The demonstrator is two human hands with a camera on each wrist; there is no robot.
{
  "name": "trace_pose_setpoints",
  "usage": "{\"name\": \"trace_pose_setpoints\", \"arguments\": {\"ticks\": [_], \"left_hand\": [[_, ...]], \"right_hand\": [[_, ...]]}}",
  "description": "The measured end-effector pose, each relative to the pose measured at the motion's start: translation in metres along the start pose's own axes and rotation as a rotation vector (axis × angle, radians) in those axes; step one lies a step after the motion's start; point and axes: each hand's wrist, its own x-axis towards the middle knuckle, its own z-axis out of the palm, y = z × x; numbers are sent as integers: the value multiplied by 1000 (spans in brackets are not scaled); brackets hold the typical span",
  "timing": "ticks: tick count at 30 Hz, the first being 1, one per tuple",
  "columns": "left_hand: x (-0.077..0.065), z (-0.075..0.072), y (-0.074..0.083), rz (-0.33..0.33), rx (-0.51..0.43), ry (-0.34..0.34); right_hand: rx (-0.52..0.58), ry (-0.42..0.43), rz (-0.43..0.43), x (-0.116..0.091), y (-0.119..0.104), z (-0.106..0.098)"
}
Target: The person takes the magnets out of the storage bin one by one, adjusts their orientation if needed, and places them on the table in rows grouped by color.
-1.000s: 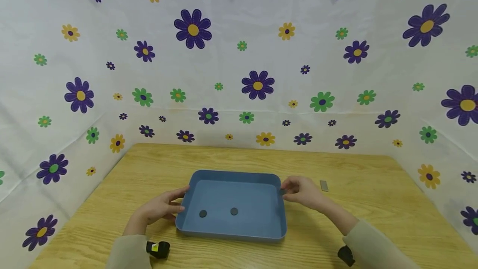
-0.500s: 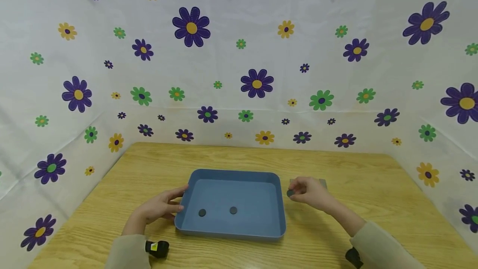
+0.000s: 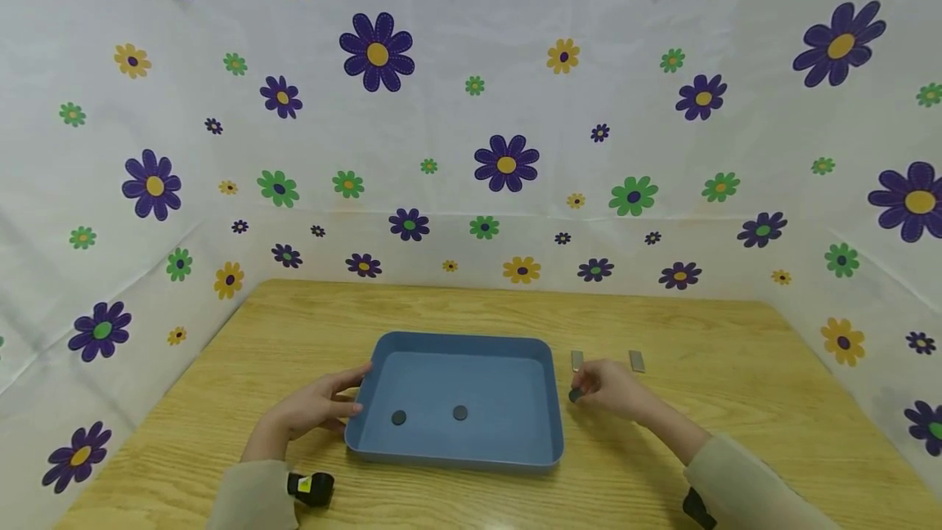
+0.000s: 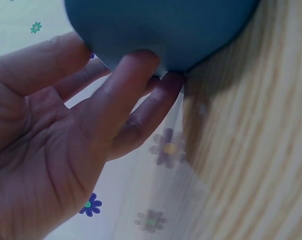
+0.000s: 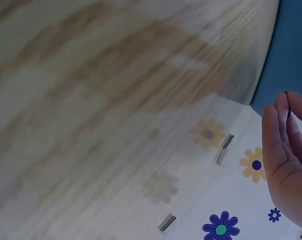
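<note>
Blue, plastic-looking and rectangular with rounded corners, the shallow tray (image 3: pixel 500 383) stands on the yellowish wood-grain table (image 3: pixel 294 317), and only the head view shows its inside, where two dark grey round flat discs (image 3: pixel 399 417) (image 3: pixel 459 413) lie apart on the floor. The left hand (image 3: pixel 312 407) touches the left end of this tray; the left wrist view adds that its fingers are spread and loosely bent, their tips against the outer wall and near its lower edge. To the right of the tray, the right hand (image 3: pixel 609 389) pinches another dark round disc (image 3: pixel 576 395) between thumb and fingertips. From above its round face is partly visible, while the right wrist view gives only a thin dark edge (image 5: pixel 289 112). Two small silvery rectangular pieces (image 3: pixel 577 361) (image 3: pixel 636 361) lie near this hand, and the right wrist view shows their shiny surfaces.
</note>
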Motion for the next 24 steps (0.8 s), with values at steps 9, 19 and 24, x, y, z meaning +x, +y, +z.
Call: {"name": "trace_pose_setpoints", "arguments": {"ticks": [9, 19, 24], "left_hand": [[0, 0, 0, -8, 9, 10], [1, 0, 1, -7, 9, 7], [1, 0, 0, -4, 3, 0]], "right_hand": [[-45, -49, 23, 1, 5, 5], [-103, -69, 57, 1, 0, 8], [-156, -58, 72, 1, -2, 9]]}}
